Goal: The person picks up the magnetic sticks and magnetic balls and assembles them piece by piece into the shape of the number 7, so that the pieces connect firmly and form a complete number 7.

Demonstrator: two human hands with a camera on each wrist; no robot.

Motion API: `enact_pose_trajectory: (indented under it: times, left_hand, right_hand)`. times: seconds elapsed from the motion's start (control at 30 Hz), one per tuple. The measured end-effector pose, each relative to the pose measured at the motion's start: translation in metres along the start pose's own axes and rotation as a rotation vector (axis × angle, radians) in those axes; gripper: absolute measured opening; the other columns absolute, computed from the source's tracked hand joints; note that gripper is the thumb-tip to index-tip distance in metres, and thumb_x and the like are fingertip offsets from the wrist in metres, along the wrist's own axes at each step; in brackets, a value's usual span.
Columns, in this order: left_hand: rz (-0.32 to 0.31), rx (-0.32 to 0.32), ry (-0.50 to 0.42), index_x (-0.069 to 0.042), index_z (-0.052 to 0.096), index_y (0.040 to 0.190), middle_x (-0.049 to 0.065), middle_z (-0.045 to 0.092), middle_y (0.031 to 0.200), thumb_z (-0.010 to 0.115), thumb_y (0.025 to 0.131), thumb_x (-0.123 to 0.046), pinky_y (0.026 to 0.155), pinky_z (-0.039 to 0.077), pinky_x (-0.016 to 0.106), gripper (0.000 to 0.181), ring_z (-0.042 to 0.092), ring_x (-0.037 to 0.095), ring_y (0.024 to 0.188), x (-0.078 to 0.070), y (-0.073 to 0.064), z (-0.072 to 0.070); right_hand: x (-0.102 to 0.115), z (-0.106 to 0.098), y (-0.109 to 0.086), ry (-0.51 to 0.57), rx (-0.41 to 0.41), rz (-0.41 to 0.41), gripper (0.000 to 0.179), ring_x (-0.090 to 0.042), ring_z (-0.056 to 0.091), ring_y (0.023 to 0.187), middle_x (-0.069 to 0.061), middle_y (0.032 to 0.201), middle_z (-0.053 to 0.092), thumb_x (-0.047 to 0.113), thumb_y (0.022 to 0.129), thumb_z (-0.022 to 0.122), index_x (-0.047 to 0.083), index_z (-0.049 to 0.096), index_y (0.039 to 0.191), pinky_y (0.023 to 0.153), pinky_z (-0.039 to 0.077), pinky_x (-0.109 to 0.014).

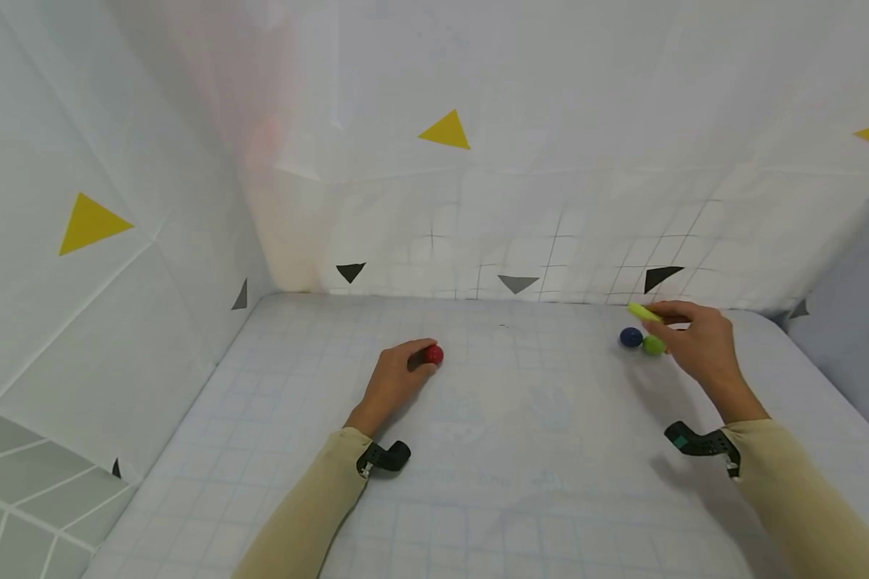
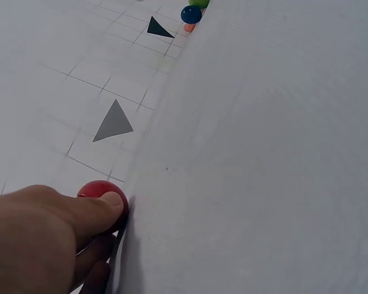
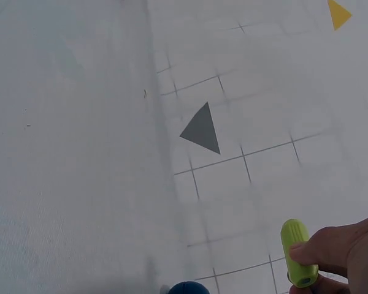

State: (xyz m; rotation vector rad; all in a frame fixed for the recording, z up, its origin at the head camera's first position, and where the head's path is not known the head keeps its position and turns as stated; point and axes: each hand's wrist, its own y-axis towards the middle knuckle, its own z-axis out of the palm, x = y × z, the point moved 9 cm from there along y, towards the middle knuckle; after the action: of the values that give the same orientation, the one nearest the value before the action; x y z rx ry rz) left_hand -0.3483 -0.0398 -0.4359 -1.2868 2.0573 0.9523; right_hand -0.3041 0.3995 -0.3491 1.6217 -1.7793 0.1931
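On the white table my left hand (image 1: 394,378) pinches a small red ball (image 1: 434,355) between thumb and fingers. In the left wrist view the thumb presses on the red ball (image 2: 98,188) close to the tabletop. Farther right, my right hand (image 1: 698,342) holds a short yellow-green ribbed cylinder (image 1: 643,312) with rounded ends above the table. The right wrist view shows the thumb lying across this cylinder (image 3: 292,236). Just below that hand, a dark blue ball (image 1: 631,337) and a green ball (image 1: 653,345) sit side by side, the green one partly hidden by the hand.
A small orange thing (image 2: 189,27) shows beside the blue ball in the left wrist view. White sheeting (image 1: 376,201) with yellow, black and grey triangles rises behind the table (image 1: 521,450) and along its left side. Dark straps (image 1: 385,457) circle both wrists.
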Motion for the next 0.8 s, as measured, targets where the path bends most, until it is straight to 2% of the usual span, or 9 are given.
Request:
enact_pose_trajectory:
  times: [0.07, 0.17, 0.27, 0.47, 0.67, 0.8]
  left_hand:
    - [-0.002, 0.001, -0.006, -0.011, 0.068, 0.138, 0.007, 0.065, 0.139, 0.076, 0.097, -0.01, 0.11, 0.043, 0.038, 0.042, 0.056, 0.022, 0.132, 0.001, 0.0, 0.0]
    - [-0.014, 0.002, -0.009, -0.013, 0.068, 0.138, 0.007, 0.065, 0.138, 0.076, 0.097, -0.011, 0.11, 0.044, 0.039, 0.042, 0.057, 0.022, 0.131, 0.002, 0.0, 0.0]
    - [-0.034, 0.005, -0.011, -0.014, 0.069, 0.138, 0.008, 0.065, 0.137, 0.076, 0.097, -0.013, 0.109, 0.045, 0.04, 0.042, 0.057, 0.023, 0.129, 0.002, 0.0, 0.0]
    - [-0.059, 0.018, -0.006, -0.015, 0.068, 0.139, 0.009, 0.065, 0.137, 0.077, 0.097, -0.014, 0.109, 0.044, 0.042, 0.043, 0.056, 0.025, 0.13, 0.003, 0.0, 0.003]
    - [-0.04, 0.011, 0.001, -0.015, 0.069, 0.138, 0.008, 0.065, 0.136, 0.077, 0.096, -0.012, 0.108, 0.045, 0.041, 0.044, 0.057, 0.024, 0.129, 0.003, 0.001, 0.003]
    - [-0.028, 0.004, -0.002, -0.014, 0.069, 0.138, 0.008, 0.066, 0.135, 0.078, 0.095, -0.011, 0.109, 0.045, 0.041, 0.043, 0.057, 0.024, 0.128, 0.001, 0.004, 0.003]
  right_hand:
    - [0.004, 0.002, 0.0, -0.001, 0.008, -0.006, 0.037, -0.046, 0.061, 0.11, -0.028, 0.119, 0.068, 0.017, 0.101, 0.072, -0.004, 0.068, 0.131, 0.065, 0.048, -0.019]
    - [0.011, 0.006, 0.0, -0.005, 0.018, -0.01, 0.036, -0.045, 0.06, 0.111, -0.027, 0.12, 0.068, 0.017, 0.101, 0.072, -0.003, 0.069, 0.13, 0.072, 0.05, -0.029]
    - [0.017, 0.011, 0.0, 0.003, 0.03, -0.01, 0.035, -0.044, 0.061, 0.108, -0.026, 0.118, 0.068, 0.018, 0.101, 0.072, -0.002, 0.069, 0.129, 0.072, 0.052, -0.036]
    - [0.027, 0.021, 0.0, 0.023, 0.048, -0.019, 0.033, -0.039, 0.062, 0.1, -0.024, 0.114, 0.069, 0.018, 0.1, 0.072, 0.0, 0.071, 0.127, 0.064, 0.052, -0.029]
    - [0.042, 0.029, -0.001, 0.039, 0.043, -0.085, 0.028, -0.04, 0.064, 0.099, -0.023, 0.11, 0.071, 0.011, 0.096, 0.077, 0.0, 0.073, 0.122, 0.067, 0.051, -0.03]
    - [0.048, 0.036, -0.002, 0.068, 0.057, -0.122, 0.028, -0.04, 0.066, 0.101, -0.022, 0.11, 0.071, 0.01, 0.096, 0.077, -0.001, 0.073, 0.121, 0.077, 0.059, -0.045]
